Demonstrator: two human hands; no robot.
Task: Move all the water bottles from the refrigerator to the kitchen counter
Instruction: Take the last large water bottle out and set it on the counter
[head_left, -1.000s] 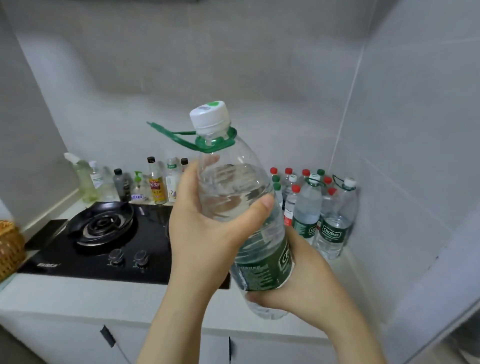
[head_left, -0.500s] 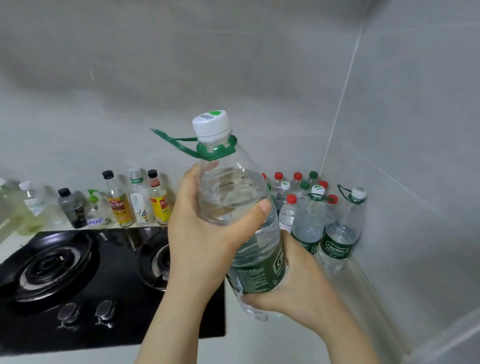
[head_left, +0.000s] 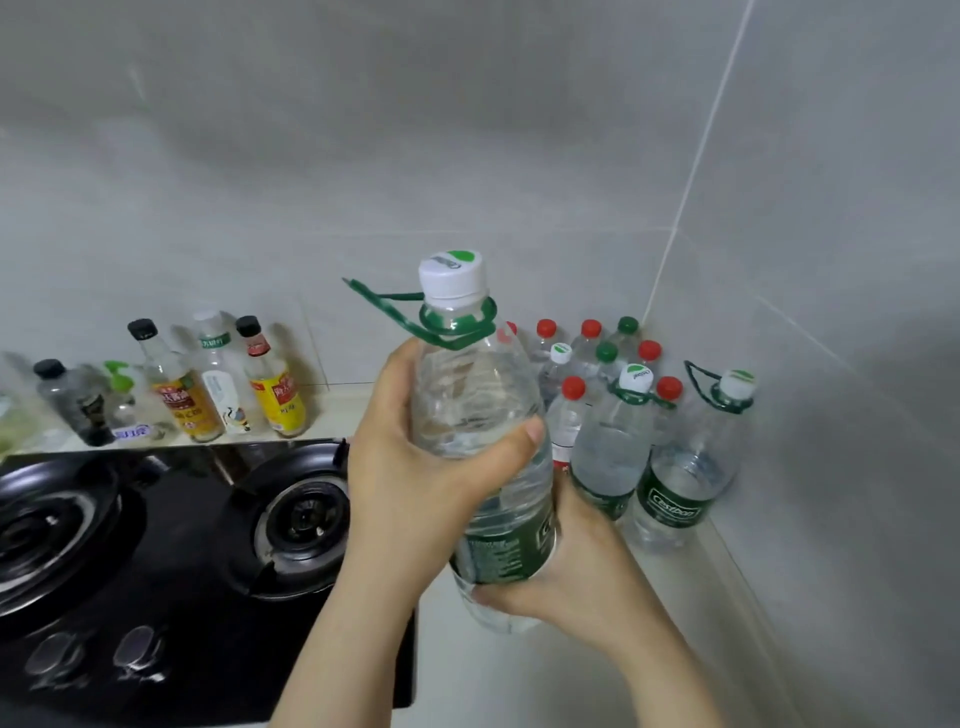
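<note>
I hold a large clear water bottle (head_left: 480, 410) with a white cap, a green carry loop and a green label, upright above the white kitchen counter (head_left: 524, 680). My left hand (head_left: 410, 483) grips its upper body, thumb across the front. My right hand (head_left: 561, 577) cups and grips its lower end from behind and below. Just beyond, in the corner, stand several water bottles (head_left: 613, 447) with red, green and white caps; the two front ones, one of them (head_left: 685, 467) at the right, are large with green labels.
A black two-burner gas hob (head_left: 156, 561) fills the counter to the left, its knobs near the front edge. Condiment bottles (head_left: 223, 384) line the back wall behind it. Tiled walls close the corner at the right and back.
The view has moved closer to the counter and shifted right. The held bottle has come nearer to the group of bottles in the corner; both hands keep the same grip.
</note>
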